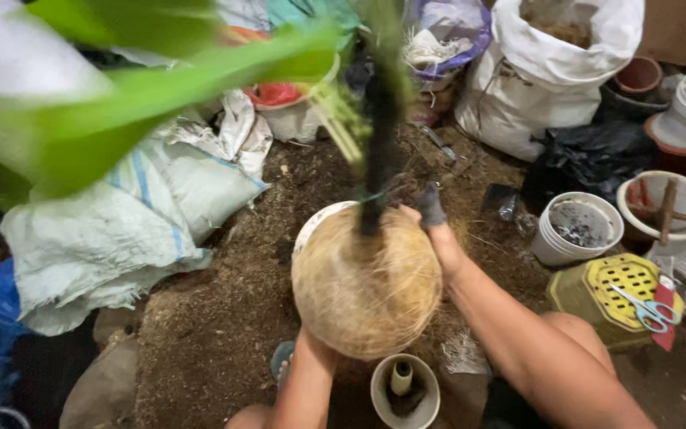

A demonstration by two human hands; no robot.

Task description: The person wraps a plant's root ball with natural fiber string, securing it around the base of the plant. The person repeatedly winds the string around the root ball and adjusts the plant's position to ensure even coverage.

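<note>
**potbound_pete:** On the soil-covered floor (pixel 224 318) in the middle sits the big thing here: a round ball wrapped in coconut fibre (pixel 367 290), with a dark stem (pixel 379 151) rising out of its top and blurry green leaves (pixel 160 87) spreading far left. Looks to me like the wrap already goes all round the ball, so I'd say that part is mostly done. Whether it's tied off, I can't tell.

**fernfan:** Agreed. There's a white rim (pixel 315 222) peeking out just behind the ball on the left, maybe a pot. What are the hands doing?

**potbound_pete:** The right hand (pixel 430 208) is up at the far right shoulder of the ball, fingers dark with soil, curled against the fibre near the stem base. The left hand (pixel 315 345) is tucked under the near edge, mostly hidden, so I can't tell how far it's closed, only that it presses on the ball.

**fernfan:** Small stuff: a white bucket (pixel 577 230) to the right, and blue scissors (pixel 641 306) lying on a yellow crate (pixel 597 298) beside it.
</note>
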